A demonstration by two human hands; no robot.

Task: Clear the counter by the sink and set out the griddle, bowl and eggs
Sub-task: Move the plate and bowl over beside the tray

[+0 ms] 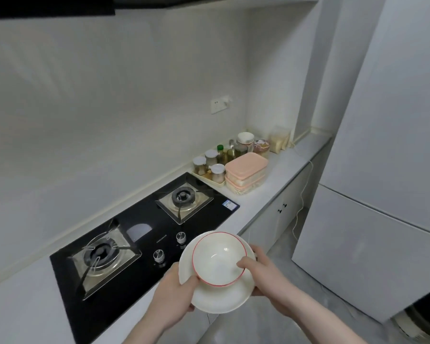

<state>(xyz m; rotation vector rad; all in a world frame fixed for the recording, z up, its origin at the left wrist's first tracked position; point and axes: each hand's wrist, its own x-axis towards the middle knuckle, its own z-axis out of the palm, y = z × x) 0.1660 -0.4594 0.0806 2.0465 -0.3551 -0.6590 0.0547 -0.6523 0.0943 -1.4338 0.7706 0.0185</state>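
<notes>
Two bare hands hold a stack of dishes in the air, just past the front edge of the counter (23, 306). The left hand (174, 291) comes up from below with its forearm slanting in. Its thumb lies on top of the plate (221, 297) and touches the side of the bowl (219, 258), and its other fingers are under the plate, so it grips the plate's left edge. The right hand (263, 274) comes in from the other side. Its thumb hooks over the bowl's rim and into the bowl, and its fingers curl under the plate's right edge, so it holds both dishes together.

The bowl sits inside the plate, between the two hands. It is round, smooth and shiny, cream white with a thin red line round the rim. The plate is round, wider, plain cream and shiny too.

Just left of the left hand is a flat black glass stove (144, 234) with two burners, each in a square shiny metal tray, and two round silver knobs (169, 245) near the plate.

Far beyond the hands, on the pale counter, stand two pink boxes (246, 175) stacked one on the other, with soft rounded corners. Next to them is a tray of small glass jars (210, 165) with pale lids. Well to the right of the right hand is a tall, smooth white fridge (382, 194).
</notes>
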